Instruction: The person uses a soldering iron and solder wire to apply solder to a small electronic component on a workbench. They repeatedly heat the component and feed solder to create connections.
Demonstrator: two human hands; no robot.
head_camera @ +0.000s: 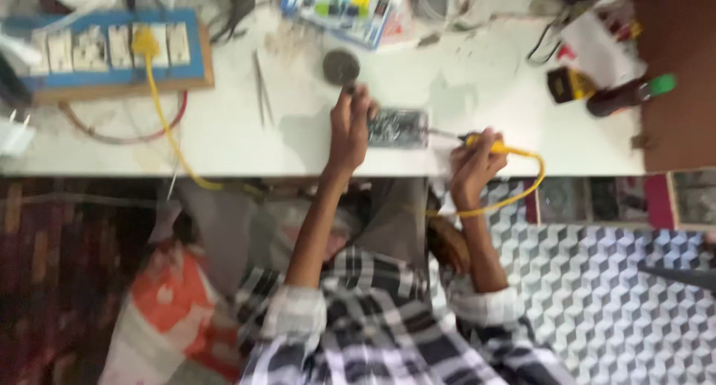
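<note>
A small dark circuit board (399, 127) lies near the front edge of the white worktable (231, 131). My left hand (349, 127) rests on the board's left side, fingers curled against it. My right hand (473, 165) grips a yellow-handled soldering iron (488, 144), whose metal tip points left and reaches the board's right edge. The iron's yellow cord (514, 195) loops down off the table edge. The picture is blurred, so fine detail on the board is lost.
A blue switch and socket panel (112, 49) with a yellow plug sits at the back left. Tweezers (261, 94), a round dark tin (341, 64), a yellow meter (567, 85), a dark bottle with a green cap (630, 94) and a cluttered tray (350, 12) lie around.
</note>
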